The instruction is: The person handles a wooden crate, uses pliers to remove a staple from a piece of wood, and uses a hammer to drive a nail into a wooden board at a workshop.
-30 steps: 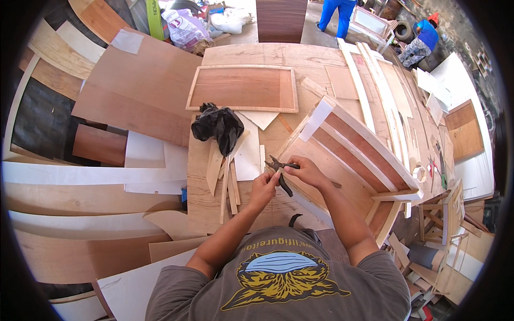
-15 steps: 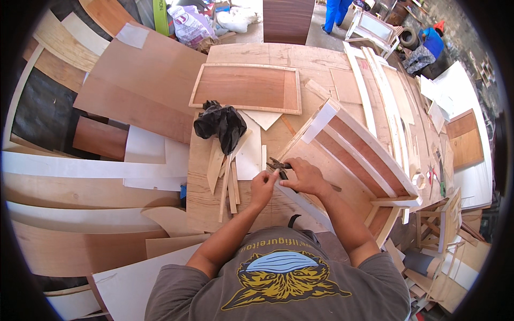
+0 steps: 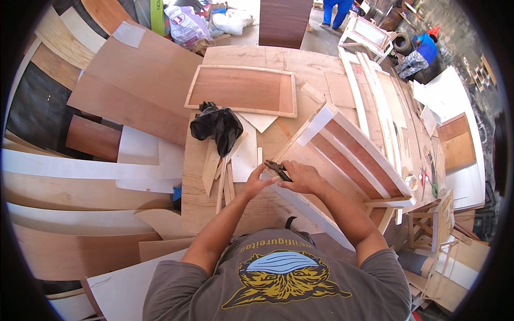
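Note:
My right hand [image 3: 303, 177] is closed around a pair of dark pliers [image 3: 278, 169], whose jaws point to the upper left. Close beside the jaws is my left hand [image 3: 256, 184], thumb and forefinger apart, at the near corner of a wooden frame; anything small between the fingers is too small to make out. The wooden frame [image 3: 350, 155], with white edges and reddish-brown panels, rests tilted on the plywood worktable [image 3: 251, 214] and runs off to the right.
A crumpled black plastic bag [image 3: 217, 128] lies on wood strips left of my hands. Beyond is a framed panel [image 3: 241, 90]. Long pale boards [image 3: 380, 107] lie at right, with red-handled pliers [image 3: 423, 177]. Plywood sheets [image 3: 134, 80] stack at left. Two people are farther off.
My left hand's thumb and forefinger have parted from their pinch near the pliers' jaws. The pliers have turned slightly in my right hand. The whole view has shifted a little.

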Available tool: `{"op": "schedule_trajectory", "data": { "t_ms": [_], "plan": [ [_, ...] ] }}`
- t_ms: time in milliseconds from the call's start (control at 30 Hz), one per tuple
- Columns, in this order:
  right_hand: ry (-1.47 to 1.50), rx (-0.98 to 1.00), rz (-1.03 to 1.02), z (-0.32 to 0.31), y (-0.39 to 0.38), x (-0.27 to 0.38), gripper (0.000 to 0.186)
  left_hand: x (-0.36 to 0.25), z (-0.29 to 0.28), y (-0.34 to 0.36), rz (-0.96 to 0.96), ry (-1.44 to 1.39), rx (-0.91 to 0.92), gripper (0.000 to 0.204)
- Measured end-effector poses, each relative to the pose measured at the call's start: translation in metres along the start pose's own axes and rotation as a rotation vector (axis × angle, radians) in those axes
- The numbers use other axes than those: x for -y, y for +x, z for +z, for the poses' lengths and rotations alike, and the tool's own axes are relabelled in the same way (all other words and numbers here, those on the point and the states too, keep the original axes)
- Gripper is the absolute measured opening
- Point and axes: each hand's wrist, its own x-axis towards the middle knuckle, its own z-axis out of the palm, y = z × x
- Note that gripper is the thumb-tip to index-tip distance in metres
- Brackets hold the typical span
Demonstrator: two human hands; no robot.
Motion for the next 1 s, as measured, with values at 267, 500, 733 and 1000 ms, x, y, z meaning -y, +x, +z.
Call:
{"op": "schedule_trajectory", "data": {
  "t_ms": [267,500,733,1000],
  "plan": [
    [-0.131,-0.075,-0.065,-0.011,0.004,-0.004,0.064,-0.003,0.001,-0.006,-0.02,-0.126,0.049,0.085],
    [-0.155,-0.057,-0.072,-0.018,0.008,-0.002,0.063,-0.005,0.012,-0.003,-0.014,0.043,-0.013,0.08],
    [-0.149,0.083,-0.077,-0.038,0.014,-0.001,0.056,0.002,0.006,0.0,-0.049,-0.4,0.071,0.077],
    [-0.066,0.006,-0.081,-0.022,0.009,-0.012,0.065,-0.008,0.02,0.002,-0.038,-0.051,-0.084,0.076]
  ]
}}
